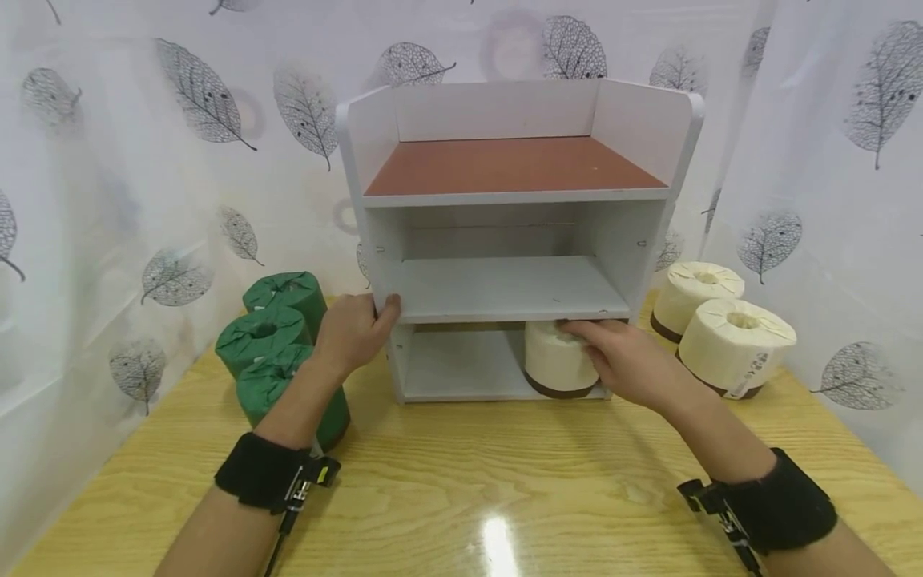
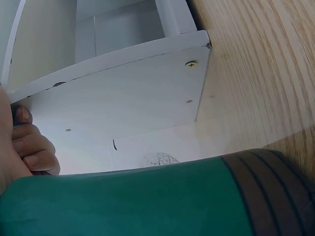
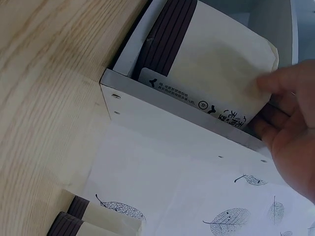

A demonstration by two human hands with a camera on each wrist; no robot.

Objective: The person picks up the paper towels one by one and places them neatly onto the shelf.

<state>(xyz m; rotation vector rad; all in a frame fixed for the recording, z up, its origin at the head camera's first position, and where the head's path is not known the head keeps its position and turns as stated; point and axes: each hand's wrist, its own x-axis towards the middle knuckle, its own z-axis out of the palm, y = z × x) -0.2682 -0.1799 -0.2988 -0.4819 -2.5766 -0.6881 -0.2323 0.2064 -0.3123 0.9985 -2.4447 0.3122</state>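
A small white shelf unit (image 1: pixel 483 318) with a red-brown top panel stands on the table. My left hand (image 1: pixel 353 328) grips the edge of its left side panel, the thumb in front and the curled fingers on the outer face, as the left wrist view shows. In the lower compartment, at its right end, sits a cream-wrapped toilet roll (image 1: pixel 558 361) with a dark brown base band. My right hand (image 1: pixel 627 361) holds this roll near its top, just under the middle board. Some of the fingers are hidden between roll and side panel in the right wrist view.
Several green-wrapped toilet rolls (image 1: pixel 263 340) stand left of the unit, close to my left forearm. Two more cream rolls (image 1: pixel 735 340) stand to its right. A leaf-patterned white curtain (image 1: pixel 303 112) hangs behind the wooden table (image 1: pixel 433 481).
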